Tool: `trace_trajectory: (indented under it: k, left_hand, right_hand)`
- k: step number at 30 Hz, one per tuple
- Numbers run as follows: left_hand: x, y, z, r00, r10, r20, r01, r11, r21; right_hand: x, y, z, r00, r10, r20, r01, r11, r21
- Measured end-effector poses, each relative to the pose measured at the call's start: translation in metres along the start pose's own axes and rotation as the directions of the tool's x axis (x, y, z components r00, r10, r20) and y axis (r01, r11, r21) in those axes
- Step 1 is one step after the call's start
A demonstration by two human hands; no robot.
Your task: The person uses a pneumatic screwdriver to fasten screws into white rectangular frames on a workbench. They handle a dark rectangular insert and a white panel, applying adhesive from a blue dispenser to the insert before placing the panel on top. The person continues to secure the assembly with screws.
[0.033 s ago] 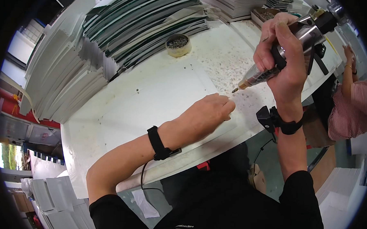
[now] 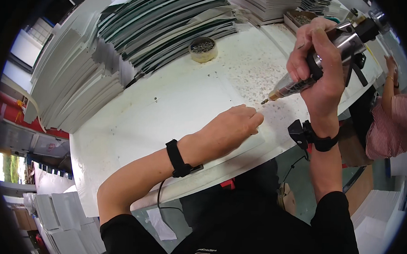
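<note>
The right hand (image 2: 321,71) grips a driver (image 2: 288,87), its tip at one o'clock from the left hand (image 2: 233,128), which is apart, curled over a white sheet (image 2: 176,116); whether it pinches anything cannot be told. Dark specks (image 2: 155,98) suggest work partly done; what remains is unclear. A cup (image 2: 203,59) sits at eleven o'clock.

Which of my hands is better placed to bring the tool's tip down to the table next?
Likely the right hand: it grips the tool, whose tip points toward the table. The left hand isn't on the tool.
</note>
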State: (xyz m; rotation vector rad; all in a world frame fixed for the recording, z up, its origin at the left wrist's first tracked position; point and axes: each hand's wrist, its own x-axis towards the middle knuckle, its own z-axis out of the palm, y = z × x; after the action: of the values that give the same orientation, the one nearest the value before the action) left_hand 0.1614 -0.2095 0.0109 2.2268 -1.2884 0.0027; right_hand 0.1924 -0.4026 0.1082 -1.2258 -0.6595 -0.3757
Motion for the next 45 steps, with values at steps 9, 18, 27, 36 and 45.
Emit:
trace_trajectory:
  k: [9,18,27,36,45]
  left_hand:
    - [-0.081,0.004,-0.025,0.957,-0.265,-0.12,0.266,0.964,-0.002]
    - [-0.142,0.044,-0.041,0.452,-0.858,-0.242,0.474,0.461,-0.75]
    - [-0.163,0.048,-0.025,0.459,-0.856,-0.238,0.13,0.33,-0.935]
    - [-0.166,0.046,-0.022,0.48,-0.85,-0.218,0.053,0.276,-0.96]
    - [-0.167,0.043,-0.018,0.482,-0.843,-0.24,0.042,0.296,-0.954]
  right_hand:
    - [-0.001,0.017,0.057,0.997,0.048,0.052,-0.061,0.956,0.287]
    - [0.013,0.021,0.094,0.982,0.049,0.182,-0.132,0.868,0.479]
    - [0.009,0.023,0.133,0.971,0.187,0.149,-0.239,0.776,0.584]
    - [0.001,0.014,0.153,0.961,0.218,0.168,-0.275,0.799,0.534]
    - [-0.002,0.015,0.153,0.951,0.264,0.158,-0.308,0.78,0.546]
